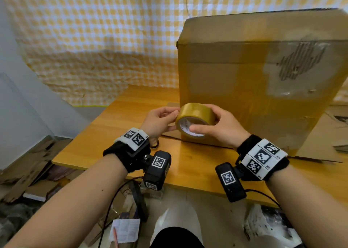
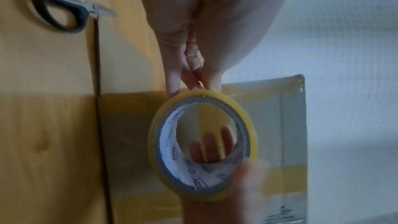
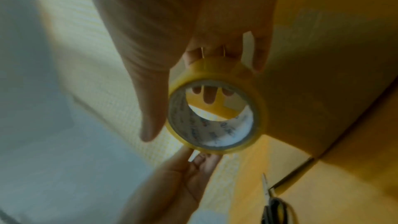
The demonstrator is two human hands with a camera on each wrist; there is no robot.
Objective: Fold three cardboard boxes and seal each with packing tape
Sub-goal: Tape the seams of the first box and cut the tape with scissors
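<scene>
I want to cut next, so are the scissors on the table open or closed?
Closed: the scissors lie flat on the table, blades together, handles side by side.

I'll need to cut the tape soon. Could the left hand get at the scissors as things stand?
Probably yes, once it lets go: the scissors lie bare on the table just beside the left hand, nothing between. For now its fingers pinch the tape roll, which the right hand also holds.

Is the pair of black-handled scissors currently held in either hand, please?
No, the black-handled scissors lie on the wooden table while both hands hold the roll of yellowish packing tape.
</scene>
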